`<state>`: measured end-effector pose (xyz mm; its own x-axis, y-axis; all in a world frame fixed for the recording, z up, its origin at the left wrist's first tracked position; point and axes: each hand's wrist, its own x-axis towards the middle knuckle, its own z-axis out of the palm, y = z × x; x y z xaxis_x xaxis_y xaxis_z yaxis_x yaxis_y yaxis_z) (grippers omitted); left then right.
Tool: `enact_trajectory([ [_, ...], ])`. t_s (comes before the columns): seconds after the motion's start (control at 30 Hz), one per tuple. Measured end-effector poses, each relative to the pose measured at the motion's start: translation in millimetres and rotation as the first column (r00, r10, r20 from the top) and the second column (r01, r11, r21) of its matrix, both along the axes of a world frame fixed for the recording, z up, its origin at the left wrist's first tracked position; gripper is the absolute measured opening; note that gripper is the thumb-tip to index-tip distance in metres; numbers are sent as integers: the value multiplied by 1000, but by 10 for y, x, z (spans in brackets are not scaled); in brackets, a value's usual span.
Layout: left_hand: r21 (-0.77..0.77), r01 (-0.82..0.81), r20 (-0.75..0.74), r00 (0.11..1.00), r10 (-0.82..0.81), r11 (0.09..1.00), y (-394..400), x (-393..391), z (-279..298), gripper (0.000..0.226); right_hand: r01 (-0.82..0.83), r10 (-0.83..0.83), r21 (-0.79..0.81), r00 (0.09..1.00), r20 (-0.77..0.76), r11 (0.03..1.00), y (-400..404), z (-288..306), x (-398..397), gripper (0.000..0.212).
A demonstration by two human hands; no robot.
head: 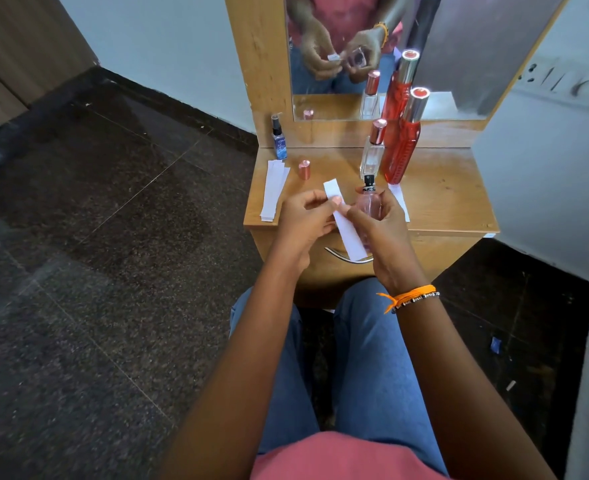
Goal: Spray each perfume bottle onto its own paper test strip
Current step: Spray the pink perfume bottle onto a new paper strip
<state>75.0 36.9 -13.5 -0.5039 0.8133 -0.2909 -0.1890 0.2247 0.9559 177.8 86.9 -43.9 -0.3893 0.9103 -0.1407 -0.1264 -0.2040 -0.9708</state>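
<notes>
Small wooden counter [442,202] set against a mirror [459,46], dark speckled stone floor [113,271].
White paper strip [350,233] pinched in left hand [303,220] fingers; pink glass perfume bottle [367,202] gripped by right hand [386,237].

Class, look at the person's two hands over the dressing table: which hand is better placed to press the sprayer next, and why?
The right hand. It already grips the pink bottle, its uncapped black nozzle just above the fingers. The left hand is occupied holding the paper strip beside the bottle.

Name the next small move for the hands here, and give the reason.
Probably press the black spray nozzle of the small pink glass bottle held in the right hand. Its rose-gold cap is already off on the wooden dresser top, and the left hand holds a white paper strip beside it.
</notes>
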Motion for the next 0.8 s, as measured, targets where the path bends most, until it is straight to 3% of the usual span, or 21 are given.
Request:
enact_trajectory([
  [0.1,-32,-39,-7,999,38,999,-9,-27,15,14,-41,41,-6,999,-17,999,19,42,48,41],
  [0.2,-51,-47,-75,996,43,998,-19,-45,27,22,-55,38,213,996,80,975,39,68,111,53],
  [0.3,-49,-38,-127,991,32,998,-30,-66,47,25,-114,-74,540,947,314,834,74,47,151,62],
  [0.4,-50,23,-123,992,-29,998,-38,-70,85,29,-224,-164,713,887,432,664,81,33,181,52],
  [0.6,-58,96,-57,993,-99,994,-50,-72,103,29,-392,-258,738,760,596,549,92,-19,183,61],
  [0.8,-25,145,-50,988,-146,989,-93,-81,94,31,-393,-275,744,753,597,540,110,-36,180,63],
])
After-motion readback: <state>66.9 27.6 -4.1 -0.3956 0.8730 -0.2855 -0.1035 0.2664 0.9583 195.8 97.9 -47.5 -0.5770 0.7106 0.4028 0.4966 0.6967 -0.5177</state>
